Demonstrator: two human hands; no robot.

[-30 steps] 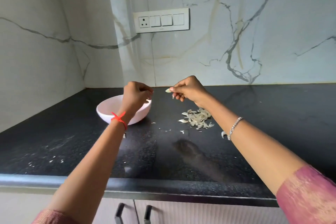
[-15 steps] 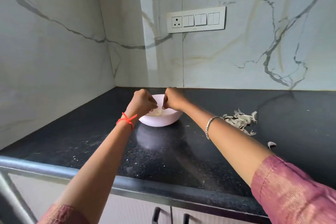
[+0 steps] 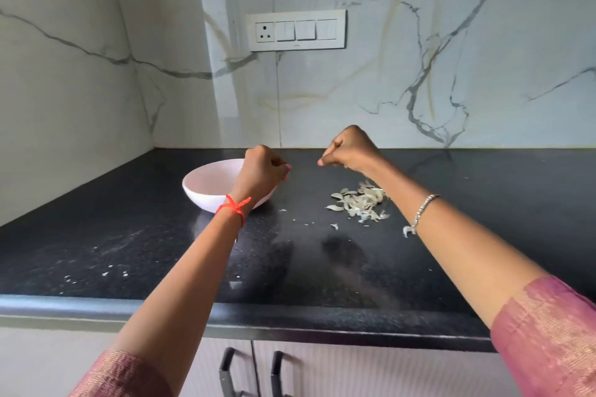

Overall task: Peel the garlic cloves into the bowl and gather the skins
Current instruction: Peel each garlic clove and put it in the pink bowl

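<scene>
Left hand (image 3: 263,174) over white round bowl (image 3: 206,185), right hand (image 3: 351,151) apart, near heap of pale papery garlic skins (image 3: 358,205) on black speckled surface (image 3: 129,235). Both curled; contents impossible to tell. Featherlight, brittle; probably best swept together flat-fingered.

Black and shiny with tiny pale dots for the counter (image 3: 154,235) across the middle of the frame. White, a little pink, for the bowl (image 3: 206,184) left of centre. Pale grey-white for the skins (image 3: 358,203) heaped right of centre, and white for the crumbs (image 3: 106,273) at lower left. White with wiggly grey and yellow lines for the wall (image 3: 419,74) up top. Plain white for the switch plate (image 3: 296,30). Bright red for the thread (image 3: 233,207) on the left wrist, silver for the bracelet (image 3: 424,208) on the right. Dusty pink with fine gold threads for the sleeves (image 3: 548,342) in the bottom corners. Light grey for the cupboard doors (image 3: 354,374) at the bottom, black for their handles (image 3: 225,371).
</scene>
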